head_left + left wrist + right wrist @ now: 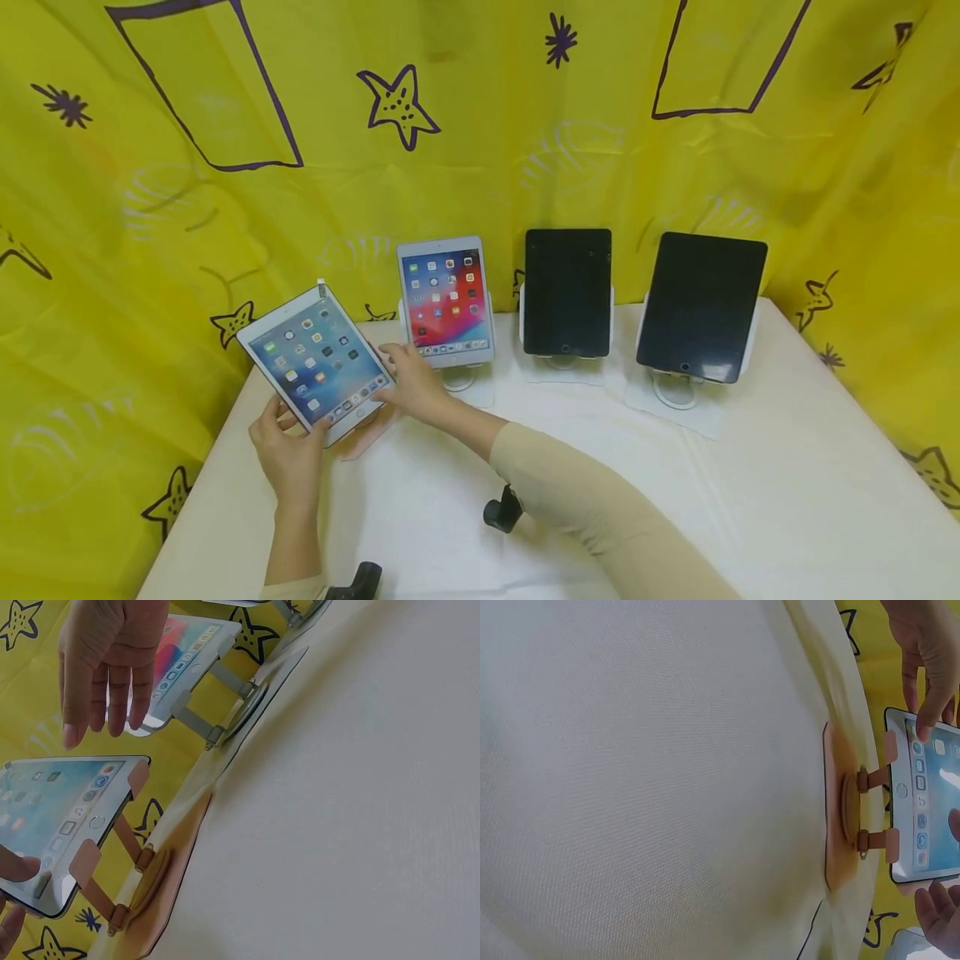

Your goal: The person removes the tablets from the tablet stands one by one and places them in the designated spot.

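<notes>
The left forearm [295,542] rises from seven o'clock; the left hand [291,450] pinches between thumb and fingers. The right arm [600,508] slants in from five o'clock, the right hand [418,385] pointing toward ten, fingers loosely extended.

The right wrist view's edge cuts off the held tablet [928,796].

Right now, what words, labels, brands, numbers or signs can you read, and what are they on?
No readable text anywhere.
Leftmost tablet: any on-screen lettering is too small.
Corner sticker on it: any print is too small.
Second tablet: on-screen lettering too small.
Third tablet, rightmost tablet: dark screens, no lettering visible.
Yellow curtain: drawings, no words visible.
</notes>
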### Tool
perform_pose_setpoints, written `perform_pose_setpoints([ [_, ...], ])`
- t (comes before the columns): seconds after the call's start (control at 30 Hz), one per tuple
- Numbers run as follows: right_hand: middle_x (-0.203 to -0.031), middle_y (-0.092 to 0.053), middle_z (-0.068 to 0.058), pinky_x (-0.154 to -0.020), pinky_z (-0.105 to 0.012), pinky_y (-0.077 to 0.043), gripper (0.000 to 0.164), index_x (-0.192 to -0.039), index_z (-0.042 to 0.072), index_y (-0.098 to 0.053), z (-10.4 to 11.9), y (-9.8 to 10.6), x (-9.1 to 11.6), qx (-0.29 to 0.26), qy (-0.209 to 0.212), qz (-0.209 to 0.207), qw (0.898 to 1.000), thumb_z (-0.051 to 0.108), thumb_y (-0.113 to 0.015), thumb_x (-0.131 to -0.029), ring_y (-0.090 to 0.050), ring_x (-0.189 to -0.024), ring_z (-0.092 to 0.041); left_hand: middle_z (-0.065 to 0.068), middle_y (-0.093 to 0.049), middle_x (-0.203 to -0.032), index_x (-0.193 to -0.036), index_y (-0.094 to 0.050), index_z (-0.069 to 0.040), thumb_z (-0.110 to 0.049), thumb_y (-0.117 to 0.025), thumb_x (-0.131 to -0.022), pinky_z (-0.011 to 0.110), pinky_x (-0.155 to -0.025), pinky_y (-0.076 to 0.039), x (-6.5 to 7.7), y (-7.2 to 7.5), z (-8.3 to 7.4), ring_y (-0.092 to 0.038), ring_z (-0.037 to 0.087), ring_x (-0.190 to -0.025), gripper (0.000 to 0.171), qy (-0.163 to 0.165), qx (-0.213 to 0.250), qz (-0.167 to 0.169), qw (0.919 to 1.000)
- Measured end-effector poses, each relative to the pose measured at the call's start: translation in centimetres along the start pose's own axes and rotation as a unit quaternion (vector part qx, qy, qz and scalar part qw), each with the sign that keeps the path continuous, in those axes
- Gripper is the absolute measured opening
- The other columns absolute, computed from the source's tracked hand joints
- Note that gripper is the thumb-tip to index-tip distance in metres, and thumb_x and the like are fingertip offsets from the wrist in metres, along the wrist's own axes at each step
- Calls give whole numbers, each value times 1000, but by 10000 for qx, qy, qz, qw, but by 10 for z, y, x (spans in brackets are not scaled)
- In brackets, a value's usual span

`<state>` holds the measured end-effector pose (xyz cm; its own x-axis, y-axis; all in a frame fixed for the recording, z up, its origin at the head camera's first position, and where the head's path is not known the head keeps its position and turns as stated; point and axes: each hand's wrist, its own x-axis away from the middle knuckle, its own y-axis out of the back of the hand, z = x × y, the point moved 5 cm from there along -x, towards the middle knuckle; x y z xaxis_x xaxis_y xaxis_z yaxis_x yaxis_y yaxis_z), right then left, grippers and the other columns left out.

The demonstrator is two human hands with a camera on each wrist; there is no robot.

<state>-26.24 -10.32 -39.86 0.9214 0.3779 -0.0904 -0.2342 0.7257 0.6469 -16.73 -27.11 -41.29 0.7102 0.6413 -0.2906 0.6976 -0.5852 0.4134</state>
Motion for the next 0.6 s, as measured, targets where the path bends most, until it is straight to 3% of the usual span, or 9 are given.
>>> perform_pose_setpoints([
  [0.17, -120, -53, -8, -79, -17, -49, 67, -137, 13, -48, 2, -5, -3, -62, -30, 34, 10000, 20, -78, -78, -54, -100, -15, 19, -43, -119, -135, -44, 2, 7, -72, -73, 4, -66, -35, -3, 1, 3, -43, 15, -94, 68, -3, -57, -52, 10000],
  [0.4, -115, -55, -10, -78, -18, -49, 66, -136, 11, -50, 1, -10, -10, -256, -235, 134, 9993, 19, -78, -78, -50, -95, -15, 20, -46, -117, -132, -45, 4, 11, -70, -72, 24, -79, -35, -10, 3, 5, -49, 23, -96, 65, 48, 48, -68, 10000],
  [0.6, -120, -58, -10, -88, -22, -50, 65, -137, 8, -48, 6, -10, -15, -665, -324, 458, 9962, 13, -77, -79, -56, -105, -19, 19, -46, -117, -133, -45, 3, 10, -70, -73, 25, -79, -36, -10, 4, 4, -52, 25, -96, 65, 150, 113, -33, 9998],
])
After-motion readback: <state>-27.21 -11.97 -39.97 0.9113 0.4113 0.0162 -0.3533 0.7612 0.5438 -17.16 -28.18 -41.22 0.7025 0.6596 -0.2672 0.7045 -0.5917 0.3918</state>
